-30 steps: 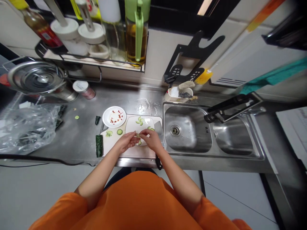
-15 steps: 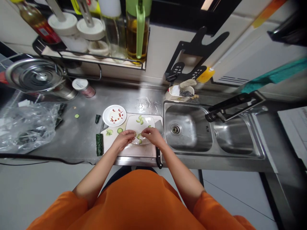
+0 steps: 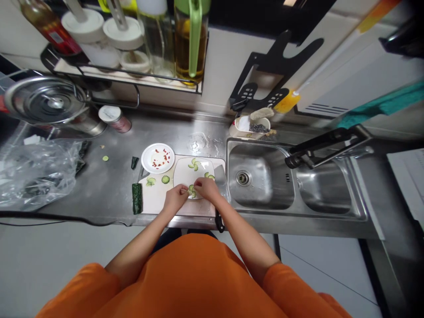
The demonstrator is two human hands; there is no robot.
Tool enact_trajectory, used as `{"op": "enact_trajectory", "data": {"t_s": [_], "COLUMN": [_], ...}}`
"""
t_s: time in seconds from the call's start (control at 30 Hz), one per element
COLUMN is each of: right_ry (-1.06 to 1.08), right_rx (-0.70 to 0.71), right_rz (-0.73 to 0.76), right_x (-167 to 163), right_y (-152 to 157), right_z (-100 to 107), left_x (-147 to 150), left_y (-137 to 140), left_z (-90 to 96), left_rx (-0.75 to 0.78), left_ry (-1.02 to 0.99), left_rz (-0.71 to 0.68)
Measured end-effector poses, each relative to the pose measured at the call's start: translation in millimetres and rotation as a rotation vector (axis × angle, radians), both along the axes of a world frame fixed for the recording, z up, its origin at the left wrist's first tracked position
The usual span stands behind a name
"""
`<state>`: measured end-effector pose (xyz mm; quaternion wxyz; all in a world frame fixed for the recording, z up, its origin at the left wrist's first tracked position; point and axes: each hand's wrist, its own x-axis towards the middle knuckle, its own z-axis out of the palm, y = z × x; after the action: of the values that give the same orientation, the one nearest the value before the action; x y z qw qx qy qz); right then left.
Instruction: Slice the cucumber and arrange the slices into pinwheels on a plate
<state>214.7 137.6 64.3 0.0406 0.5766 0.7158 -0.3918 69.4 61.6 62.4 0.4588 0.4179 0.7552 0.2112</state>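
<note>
A white squarish plate (image 3: 181, 168) lies on the cutting board (image 3: 155, 201), with cucumber slices fanned in small clusters near its edges. Over the plate's front edge, my right hand (image 3: 208, 190) pinches at a cucumber slice (image 3: 192, 190) in the near cluster. My left hand (image 3: 176, 198) is just left of that cluster, its fingers curled and closed; whatever they hold is too small to make out. More cucumber slices (image 3: 165, 179) rest on the board's left part. A knife (image 3: 219, 221) lies along the board's right side, its handle toward me.
A round white plate (image 3: 155, 152) with red bits touches the board's back left. A cucumber piece (image 3: 137, 198) and a smaller end piece (image 3: 134, 162) lie left of it. The sink (image 3: 261, 176) is at right, a plastic bag (image 3: 39, 176) at far left.
My left hand has shifted slightly right and down, its fingers more curled. My right hand has drawn a little left and down over the near cluster, uncovering slices at the plate's right edge.
</note>
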Motion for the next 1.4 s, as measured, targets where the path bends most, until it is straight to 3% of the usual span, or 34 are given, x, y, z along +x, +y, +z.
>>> {"op": "enact_trajectory", "data": {"t_s": [0.57, 1.1, 1.4], "right_ry": [-0.103, -0.191, -0.197], "right_rx": [0.077, 0.191, 0.253], "right_rz": [0.094, 0.213, 0.214], "right_x": [-1.2, -4.2, -2.9], "right_y": [-6.5, -15.6, -20.0], "right_z": [-7.3, -5.1, -6.9], "left_x": [2.9, 7.2, 7.4], "left_y": [3.6, 4.7, 4.7], "left_z": [2.8, -1.3, 3.3], "left_rx": [-0.032, 0.032, -0.015], "left_ry": [0.077, 0.363, 0.399], "left_rz": [-0.08, -0.277, -0.328]}}
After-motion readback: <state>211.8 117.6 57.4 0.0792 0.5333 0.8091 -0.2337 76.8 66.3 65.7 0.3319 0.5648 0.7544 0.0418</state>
